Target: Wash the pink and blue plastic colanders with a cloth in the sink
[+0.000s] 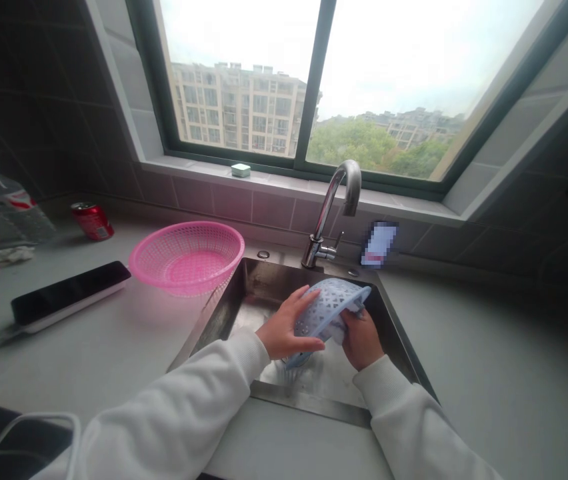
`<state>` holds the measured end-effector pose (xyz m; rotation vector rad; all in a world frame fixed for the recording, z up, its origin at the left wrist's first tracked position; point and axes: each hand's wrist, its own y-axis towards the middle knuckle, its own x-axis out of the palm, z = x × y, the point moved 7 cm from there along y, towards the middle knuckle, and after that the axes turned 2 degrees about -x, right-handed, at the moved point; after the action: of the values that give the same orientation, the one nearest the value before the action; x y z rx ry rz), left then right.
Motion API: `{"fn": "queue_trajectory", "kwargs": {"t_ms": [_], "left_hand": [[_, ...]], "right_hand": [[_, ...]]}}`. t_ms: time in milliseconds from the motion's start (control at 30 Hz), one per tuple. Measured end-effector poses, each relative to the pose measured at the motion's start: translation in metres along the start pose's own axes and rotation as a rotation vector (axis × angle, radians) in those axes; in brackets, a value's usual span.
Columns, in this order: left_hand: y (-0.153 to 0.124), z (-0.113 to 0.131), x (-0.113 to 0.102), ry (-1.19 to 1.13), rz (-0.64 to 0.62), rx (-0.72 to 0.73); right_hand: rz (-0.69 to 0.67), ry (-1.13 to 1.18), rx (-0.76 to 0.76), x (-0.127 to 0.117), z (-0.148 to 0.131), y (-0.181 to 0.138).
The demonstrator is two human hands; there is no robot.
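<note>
Over the steel sink (309, 403) a light blue perforated plastic basket (331, 303) is tipped on its side, its opening turned toward the right. My left hand (291, 327) grips the outside of its base, thumb below and fingers above. My right hand (363, 337) is closed at the basket's opening, on what looks like a whitish cloth (335, 330) pressed to the inner side; its fingertips are partly hidden by the rim. Behind the basket stands a chrome faucet (321, 220), with no water seen running from it.
A pink mesh basket (187, 259) stands on the counter left of the sink. Farther left are a black-topped device (71, 293) with a cable, a red can (93, 221) and a plastic bottle (11, 203). A small green box (241, 171) sits on the windowsill.
</note>
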<state>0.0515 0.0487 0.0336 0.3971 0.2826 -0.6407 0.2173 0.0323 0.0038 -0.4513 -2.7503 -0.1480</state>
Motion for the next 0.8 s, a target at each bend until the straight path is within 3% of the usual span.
{"fn": "queue_trajectory", "kwargs": {"t_ms": [200, 400, 533, 600, 733, 800], "left_hand": [[0.003, 0.006, 0.001, 0.046, -0.035, 0.043], [-0.001, -0.001, -0.001, 0.052, 0.063, -0.001], [0.001, 0.000, 0.004, 0.025, 0.033, 0.026], [0.001, 0.001, 0.001, 0.060, 0.036, 0.046], [-0.002, 0.000, -0.003, 0.067, 0.073, 0.015], [-0.001, 0.001, 0.000, 0.038, 0.048, 0.001]], "right_hand": [[-0.221, -0.329, 0.024, 0.014, 0.007, -0.006], [-0.024, -0.015, 0.001, 0.001, 0.002, 0.000], [-0.196, -0.200, 0.047, 0.013, 0.013, -0.005], [-0.217, -0.228, 0.043, 0.014, 0.014, -0.005], [-0.018, -0.032, -0.010, 0.003, 0.002, -0.001], [0.000, -0.018, -0.026, 0.004, -0.001, -0.003]]}}
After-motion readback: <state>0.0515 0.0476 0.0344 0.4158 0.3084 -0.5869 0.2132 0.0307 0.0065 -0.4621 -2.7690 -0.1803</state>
